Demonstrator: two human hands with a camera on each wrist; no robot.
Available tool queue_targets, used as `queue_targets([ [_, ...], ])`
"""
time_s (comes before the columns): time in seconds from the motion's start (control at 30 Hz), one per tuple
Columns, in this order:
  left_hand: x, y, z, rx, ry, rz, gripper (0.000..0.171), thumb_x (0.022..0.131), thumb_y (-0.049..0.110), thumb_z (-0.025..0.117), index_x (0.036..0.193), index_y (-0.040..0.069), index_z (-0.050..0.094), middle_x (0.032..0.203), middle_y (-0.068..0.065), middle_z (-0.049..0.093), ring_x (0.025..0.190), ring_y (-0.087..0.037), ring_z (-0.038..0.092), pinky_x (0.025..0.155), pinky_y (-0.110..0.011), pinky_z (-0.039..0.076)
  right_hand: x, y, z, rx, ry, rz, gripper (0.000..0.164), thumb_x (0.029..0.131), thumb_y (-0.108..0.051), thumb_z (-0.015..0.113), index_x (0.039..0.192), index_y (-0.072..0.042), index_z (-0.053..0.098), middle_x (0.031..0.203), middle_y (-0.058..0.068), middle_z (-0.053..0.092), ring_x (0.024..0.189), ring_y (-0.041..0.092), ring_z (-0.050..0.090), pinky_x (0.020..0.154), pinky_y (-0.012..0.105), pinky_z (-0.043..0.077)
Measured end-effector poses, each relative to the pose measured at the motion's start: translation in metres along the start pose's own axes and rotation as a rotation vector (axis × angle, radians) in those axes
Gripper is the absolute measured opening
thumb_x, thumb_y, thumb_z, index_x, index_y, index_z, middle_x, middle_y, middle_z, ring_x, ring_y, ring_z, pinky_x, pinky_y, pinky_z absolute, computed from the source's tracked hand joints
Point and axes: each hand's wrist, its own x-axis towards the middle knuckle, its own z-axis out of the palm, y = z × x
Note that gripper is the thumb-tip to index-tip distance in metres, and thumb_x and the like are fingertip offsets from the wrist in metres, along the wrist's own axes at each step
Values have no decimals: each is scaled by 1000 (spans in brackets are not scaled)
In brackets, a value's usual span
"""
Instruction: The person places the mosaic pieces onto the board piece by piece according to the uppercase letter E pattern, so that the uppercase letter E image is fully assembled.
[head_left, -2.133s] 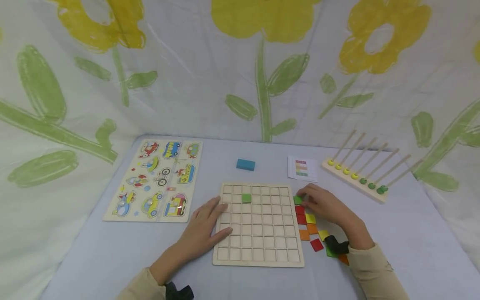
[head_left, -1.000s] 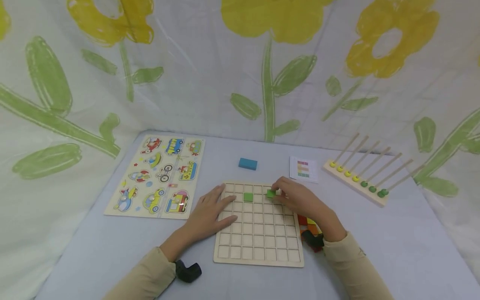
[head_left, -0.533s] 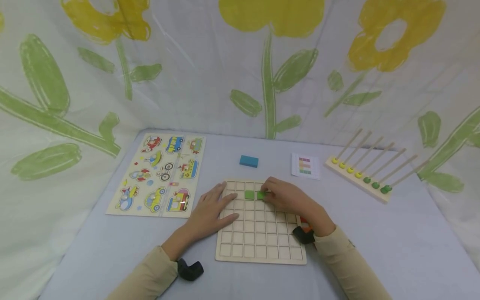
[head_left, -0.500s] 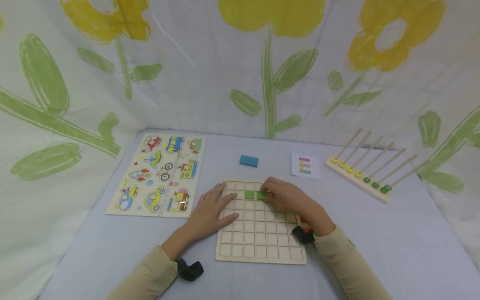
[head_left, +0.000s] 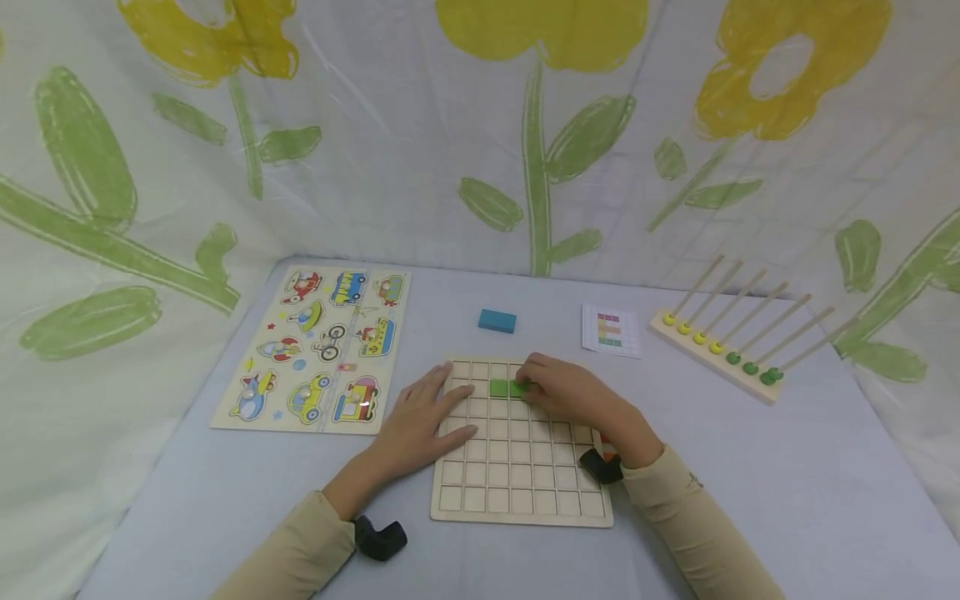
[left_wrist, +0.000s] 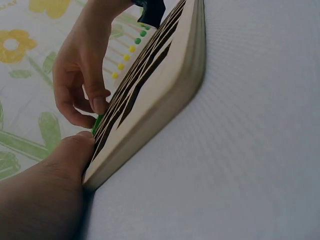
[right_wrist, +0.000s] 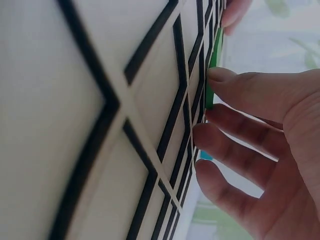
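Observation:
In the head view a pale wooden grid board (head_left: 497,475) lies on the table. One green square tile (head_left: 498,389) sits in a cell of its second row. Directly to the right of it, my right hand (head_left: 573,396) pinches a second green tile (right_wrist: 210,94) between thumb and forefinger, low against the grid; the hand covers part of it in the head view. My left hand (head_left: 420,425) lies over the board's left edge with fingers spread and holds nothing. The left wrist view shows that thumb (left_wrist: 75,150) at the board's rim.
Red and orange tiles (head_left: 606,447) peek out beside the board, mostly hidden under the right forearm. Behind the board are a blue block (head_left: 497,321) and a printed pattern card (head_left: 611,330). A vehicle puzzle board (head_left: 315,350) lies left, a pegged bead rack (head_left: 716,358) right.
My right hand has brought the second green tile from the pile right of the board leftward to beside the first. In the last half second it shifted slightly left. The left hand stays on the board.

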Motion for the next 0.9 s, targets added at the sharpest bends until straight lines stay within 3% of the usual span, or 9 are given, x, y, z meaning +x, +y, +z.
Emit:
queue_targets([
  [0.37, 0, 1, 0, -5, 0, 0, 61, 91, 57, 53, 142, 25, 47, 157, -13, 25, 145, -29, 22, 109, -53, 25, 1, 0, 1, -12, 17, -7, 16, 93, -19, 64, 108, -15, 66, 104, -7, 61, 87, 6, 59, 78, 27, 52],
  [0.57, 0, 2, -2, -16, -27, -24, 61, 90, 57, 54, 143, 26, 46, 158, -12, 23, 146, -28, 19, 111, -52, 23, -3, 4, -3, -19, -6, 31, 18, 94, -20, 62, 110, -16, 66, 106, -5, 61, 96, 11, 57, 83, 30, 50],
  [0.9, -1, 1, -1, -5, -46, -33, 62, 91, 59, 51, 144, 27, 44, 159, -10, 21, 147, -26, 16, 111, -51, 22, -61, 30, -28, -36, 22, 204, 25, 91, -27, 66, 113, -15, 65, 111, -2, 62, 101, 16, 57, 87, 39, 51],
])
